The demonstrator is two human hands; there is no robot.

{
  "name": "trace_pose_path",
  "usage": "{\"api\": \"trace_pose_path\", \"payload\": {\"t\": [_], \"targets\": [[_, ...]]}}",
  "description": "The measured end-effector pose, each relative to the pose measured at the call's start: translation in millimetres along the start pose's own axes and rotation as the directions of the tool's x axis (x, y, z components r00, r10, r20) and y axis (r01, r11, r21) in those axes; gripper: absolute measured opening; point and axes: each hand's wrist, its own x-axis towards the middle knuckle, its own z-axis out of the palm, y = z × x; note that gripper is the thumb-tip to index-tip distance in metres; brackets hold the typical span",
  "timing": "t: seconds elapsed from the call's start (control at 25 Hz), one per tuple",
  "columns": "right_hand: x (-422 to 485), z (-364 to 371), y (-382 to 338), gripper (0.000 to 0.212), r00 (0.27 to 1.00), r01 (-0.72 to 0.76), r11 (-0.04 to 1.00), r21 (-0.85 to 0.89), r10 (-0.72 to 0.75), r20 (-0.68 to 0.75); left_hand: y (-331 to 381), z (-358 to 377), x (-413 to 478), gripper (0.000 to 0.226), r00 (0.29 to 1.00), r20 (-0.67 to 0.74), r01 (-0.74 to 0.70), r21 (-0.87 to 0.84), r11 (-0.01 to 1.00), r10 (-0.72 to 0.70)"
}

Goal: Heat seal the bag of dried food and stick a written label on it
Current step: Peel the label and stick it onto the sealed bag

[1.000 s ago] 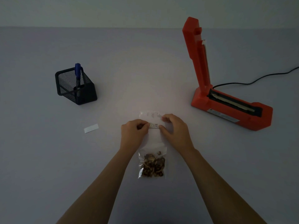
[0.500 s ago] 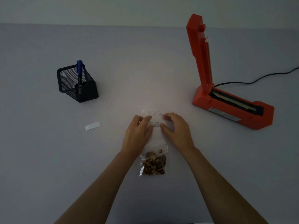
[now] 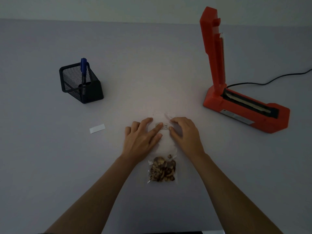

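Clear bag flat at lower centre, dried food bunched at near end. Label stuck on upper part, writing too small to read. Left hand spread flat, fingertip pressing label; right hand arched, fingertips on bag just beside label, nothing gripped. Grey table; red heat sealer right, lid raised; mesh pen holder upper left; white strip left.

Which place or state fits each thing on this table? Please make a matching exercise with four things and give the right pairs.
Things:
1. blue pen
2. heat sealer
3. dried food
4. white paper strip

Places or states:
A. lies alone on the table, left of the hands
B. stands in the black mesh holder
C. lid raised upright
D. sits at the near end of the clear bag

Pairs: 1-B, 2-C, 3-D, 4-A
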Motion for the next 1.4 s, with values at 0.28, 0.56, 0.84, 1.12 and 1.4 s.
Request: {"api": "trace_pose_path", "payload": {"t": [0.28,0.56,0.84,1.12,1.4], "targets": [[-2,-2,-1,0.023,0.995,0.101,0.983,-0.154,-0.098,0.026,-1,1,0,0.045,0.999,-0.03,0.014,0.0,1.0,-0.014],[-12,-5,13,0.035,0.966,0.255,0.922,-0.293,-0.23,0.116,-10,7,-4,0.047,0.997,-0.071,-0.03,0.031,0.999,0.032],[-14,-3,14,0.036,0.963,0.27,0.917,-0.295,-0.252,0.097,-10,8,-6,0.045,0.994,-0.1,-0.03,0.029,0.999,0.033],[-13,-4,14,0.034,0.962,0.27,0.913,-0.305,-0.245,0.116,-10,9,-4,0.034,0.992,-0.115,-0.047,0.041,0.998,0.052],[-13,-4,13,0.036,0.969,0.24,0.926,-0.29,-0.21,0.128,-8,3,-3,0.044,1.0,-0.025,0.002,-0.019,1.0,-0.002]]}}
